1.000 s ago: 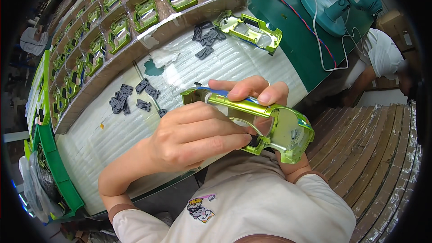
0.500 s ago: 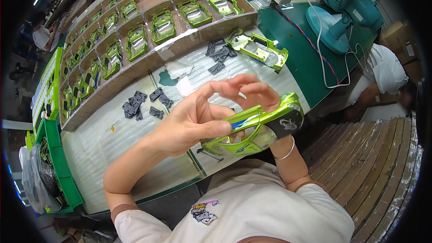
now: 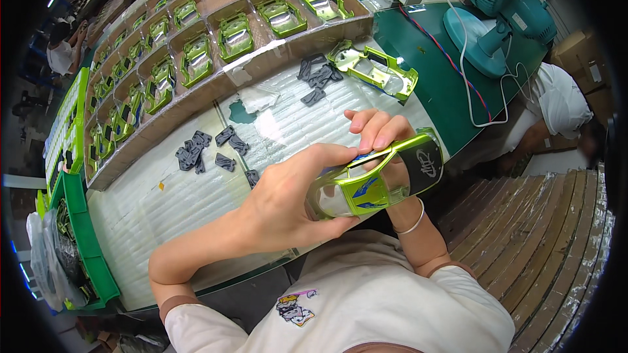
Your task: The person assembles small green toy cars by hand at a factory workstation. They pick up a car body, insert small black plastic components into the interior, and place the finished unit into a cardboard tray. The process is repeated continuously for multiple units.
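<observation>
A glossy green toy car body shell [image 3: 367, 191] with clear windows and a black end panel is held above the bench, tilted on its side. My left hand [image 3: 284, 189] grips its left end, the thumb below and the index finger along the upper edge. My right hand [image 3: 381, 132] is behind the shell, its fingers curled over the far edge and its palm mostly hidden. Another green shell [image 3: 376, 73] lies on the bench beyond my hands. Dark grey plastic parts lie in one small pile [image 3: 318, 77] near it and another pile [image 3: 193, 151] left of my hands.
A divided cardboard box [image 3: 229, 75] full of green shells spans the far side. At left stands a green crate [image 3: 88, 242] with plastic bags. A teal fan [image 3: 477, 39] and its white cable sit at the right, near another person [image 3: 559, 101].
The shell has turned so that its side window and black panel face up more. My left hand has shifted its grip around the left end; my right fingers have come down onto the far edge.
</observation>
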{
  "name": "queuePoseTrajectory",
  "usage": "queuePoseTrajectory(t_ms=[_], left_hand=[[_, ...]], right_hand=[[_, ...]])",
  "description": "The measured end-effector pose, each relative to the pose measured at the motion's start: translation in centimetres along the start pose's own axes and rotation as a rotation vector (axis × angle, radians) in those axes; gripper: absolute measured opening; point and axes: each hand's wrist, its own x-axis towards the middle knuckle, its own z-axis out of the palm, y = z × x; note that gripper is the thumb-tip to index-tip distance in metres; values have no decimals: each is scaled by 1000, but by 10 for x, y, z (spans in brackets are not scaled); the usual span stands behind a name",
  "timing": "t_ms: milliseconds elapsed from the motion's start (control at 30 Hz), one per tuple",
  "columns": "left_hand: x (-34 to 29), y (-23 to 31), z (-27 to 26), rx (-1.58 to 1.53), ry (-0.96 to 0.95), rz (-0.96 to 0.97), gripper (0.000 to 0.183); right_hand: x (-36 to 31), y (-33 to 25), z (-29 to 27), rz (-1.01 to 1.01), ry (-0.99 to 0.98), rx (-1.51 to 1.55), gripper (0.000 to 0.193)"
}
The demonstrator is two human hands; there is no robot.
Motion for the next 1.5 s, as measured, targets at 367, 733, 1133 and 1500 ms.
queuePoseTrajectory(t_ms=[367, 733, 1133, 1500], left_hand=[[-5, 11, 4, 58, -26, -82, 60], [-2, 7, 3, -82, 0, -115, 61], [14, -31, -26, 812, 313, 479, 46], [6, -36, -45, 635, -86, -313, 16]], right_hand=[[-5, -3, -5, -105, -38, -263, 44], [-1, -3, -2, -73, -22, -194, 50], [0, -22, 10, 443, 29, 422, 75], [0, -20, -9, 137, 443, -124, 79]])
